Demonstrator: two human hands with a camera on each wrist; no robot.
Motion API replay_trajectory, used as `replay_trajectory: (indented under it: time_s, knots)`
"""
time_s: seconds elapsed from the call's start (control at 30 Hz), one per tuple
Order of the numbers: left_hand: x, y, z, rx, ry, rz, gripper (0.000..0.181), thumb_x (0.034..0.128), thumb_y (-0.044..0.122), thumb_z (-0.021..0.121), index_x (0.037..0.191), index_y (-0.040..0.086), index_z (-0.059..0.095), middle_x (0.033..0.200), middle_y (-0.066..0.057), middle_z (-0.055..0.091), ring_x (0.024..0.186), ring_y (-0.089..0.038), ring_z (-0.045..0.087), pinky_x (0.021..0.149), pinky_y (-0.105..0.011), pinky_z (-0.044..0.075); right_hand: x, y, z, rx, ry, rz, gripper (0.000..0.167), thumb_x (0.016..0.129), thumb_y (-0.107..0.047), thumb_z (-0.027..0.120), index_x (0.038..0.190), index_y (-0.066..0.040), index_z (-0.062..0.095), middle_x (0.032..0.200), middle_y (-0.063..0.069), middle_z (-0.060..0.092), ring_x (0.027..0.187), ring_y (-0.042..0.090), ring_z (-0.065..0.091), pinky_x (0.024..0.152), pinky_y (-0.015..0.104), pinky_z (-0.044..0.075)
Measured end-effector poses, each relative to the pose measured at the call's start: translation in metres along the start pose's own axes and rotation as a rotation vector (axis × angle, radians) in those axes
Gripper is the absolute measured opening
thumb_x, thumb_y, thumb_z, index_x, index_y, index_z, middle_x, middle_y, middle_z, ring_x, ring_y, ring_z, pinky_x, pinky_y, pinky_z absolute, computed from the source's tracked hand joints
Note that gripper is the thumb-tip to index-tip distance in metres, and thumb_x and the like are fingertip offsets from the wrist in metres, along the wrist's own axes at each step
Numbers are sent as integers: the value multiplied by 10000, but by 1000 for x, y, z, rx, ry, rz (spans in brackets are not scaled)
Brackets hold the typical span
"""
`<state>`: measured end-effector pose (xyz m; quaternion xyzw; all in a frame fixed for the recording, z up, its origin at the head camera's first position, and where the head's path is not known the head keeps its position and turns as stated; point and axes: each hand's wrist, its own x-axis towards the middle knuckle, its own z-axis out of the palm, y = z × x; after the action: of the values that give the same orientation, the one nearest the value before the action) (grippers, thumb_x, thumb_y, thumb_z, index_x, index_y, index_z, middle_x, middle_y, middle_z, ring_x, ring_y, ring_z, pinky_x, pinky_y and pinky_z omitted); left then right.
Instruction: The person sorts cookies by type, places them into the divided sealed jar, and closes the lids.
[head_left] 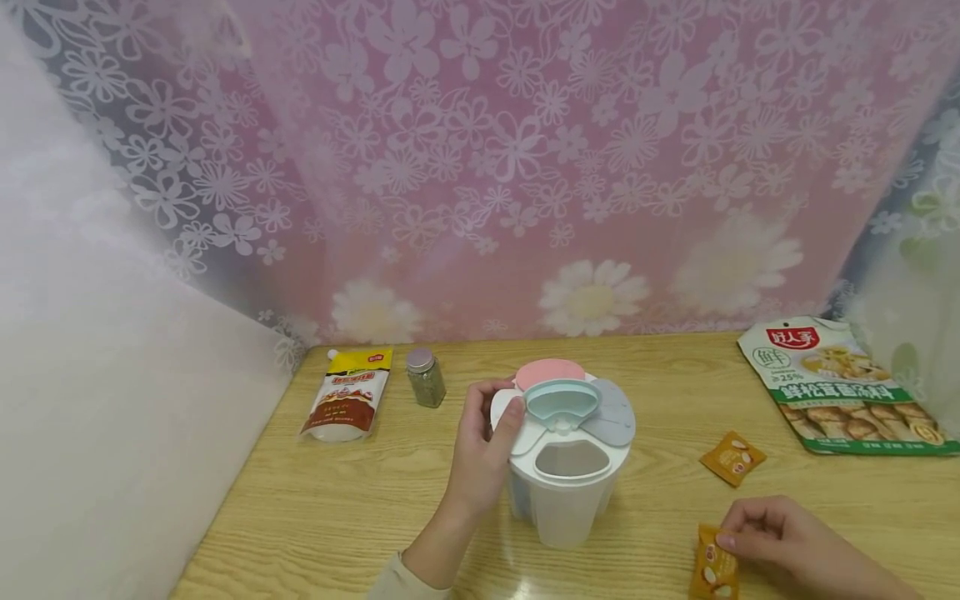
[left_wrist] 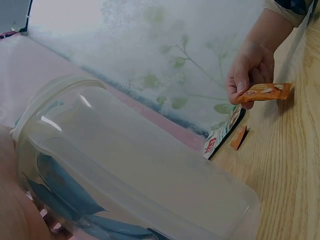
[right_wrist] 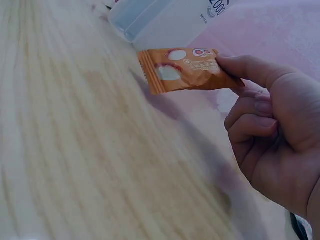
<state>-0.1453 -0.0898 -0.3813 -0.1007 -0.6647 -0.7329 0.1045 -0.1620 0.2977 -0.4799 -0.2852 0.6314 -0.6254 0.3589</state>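
Observation:
My left hand [head_left: 483, 454] grips the left side of a translucent storage container [head_left: 566, 512], its thumb on the white flap of the lid. The lid has pink, white and grey-blue flaps. A teal flap [head_left: 562, 402] stands raised, and the front opening [head_left: 572, 460] is uncovered. In the left wrist view, blue pieces [left_wrist: 70, 185] show through the clear wall. To the right of the container, my right hand [head_left: 787, 537] pinches one end of a small orange sachet [head_left: 715, 567] between thumb and forefinger, above the table. The right wrist view shows the sachet [right_wrist: 185, 70] with its crimped end outward.
Another orange sachet [head_left: 733, 458] lies on the wooden table [head_left: 337, 508]. Beyond it at the right is a large green-and-white food pouch [head_left: 847, 387]. At the back left are a spouted pouch [head_left: 348, 396] and a small spice jar [head_left: 426, 379]. A floral curtain [head_left: 480, 183] hangs behind.

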Motion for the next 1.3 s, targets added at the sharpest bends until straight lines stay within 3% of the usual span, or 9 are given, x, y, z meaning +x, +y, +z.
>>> replay_trajectory:
  time_s: [0.2,0.37,0.7,1.0,1.17,1.3]
  knots:
    - [0,0,-1,5,-5,-5,324,1022,190,542,1268,-1,454,1308,-188,546,1155,-132,547,983,-217,479,-1,-14,1,-64,56,-77,289,1028,80,355,1083,29,635,669,171,320,541,313,236,438,442,254]
    - [0,0,0,-6,-6,3,326,1020,186,545,1266,-8,453,1302,-195,547,1144,-128,554,976,-218,485,0,-24,4,-85,132,-42,278,1039,44,381,1088,-3,651,621,171,266,497,302,187,403,440,210]
    - [-1,0,-1,-6,-6,-9,330,1020,195,547,1269,0,452,1335,-190,542,1141,-124,554,969,-214,486,5,-48,11,-116,196,-85,310,1041,55,361,1103,-36,651,563,137,222,460,268,169,409,446,215]
    - [0,0,-1,17,-9,-9,336,1024,216,542,1273,9,449,1315,-181,543,1139,-139,550,970,-214,486,12,-59,22,-157,304,-265,387,1000,146,352,1063,-99,644,578,87,225,466,224,177,398,402,210]
    - [-1,1,-2,18,-24,-3,332,1033,204,524,1283,3,436,1320,-191,532,1141,-141,554,967,-215,492,15,-70,30,-110,337,-335,413,993,164,337,1052,-103,646,603,71,233,490,219,184,416,393,209]
    - [-1,1,-2,27,-46,18,330,1042,203,505,1293,4,426,1334,-190,523,1173,-151,544,999,-218,473,19,-77,34,-40,308,-422,459,989,190,282,1061,-84,643,619,67,245,495,209,199,438,378,217]
